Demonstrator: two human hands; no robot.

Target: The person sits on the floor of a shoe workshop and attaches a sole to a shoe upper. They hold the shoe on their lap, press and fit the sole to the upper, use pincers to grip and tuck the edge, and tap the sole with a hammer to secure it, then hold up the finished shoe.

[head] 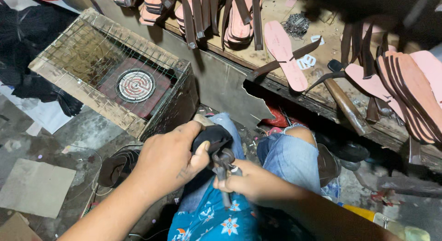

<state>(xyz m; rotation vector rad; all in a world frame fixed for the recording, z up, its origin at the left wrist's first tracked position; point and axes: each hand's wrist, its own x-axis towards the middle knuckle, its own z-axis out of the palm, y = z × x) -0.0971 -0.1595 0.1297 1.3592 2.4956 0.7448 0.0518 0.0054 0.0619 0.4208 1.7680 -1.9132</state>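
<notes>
At lower centre of the frame, a black shoe upper (212, 137) is clenched by the left hand (168, 160) while pincers (224, 165) are grasped by the right hand (244, 179); a slipped bite could pinch the adjacent thumb.

Worn wooden bench (276, 13) under pink insoles (286, 54), hammer (343, 98).

Left hand (168, 160) curled palm-down with thumb pressed forward, left forearm reaching up from lower left, right hand (241, 181) clenched in a fist just beside it, right forearm angling in from lower right
</notes>
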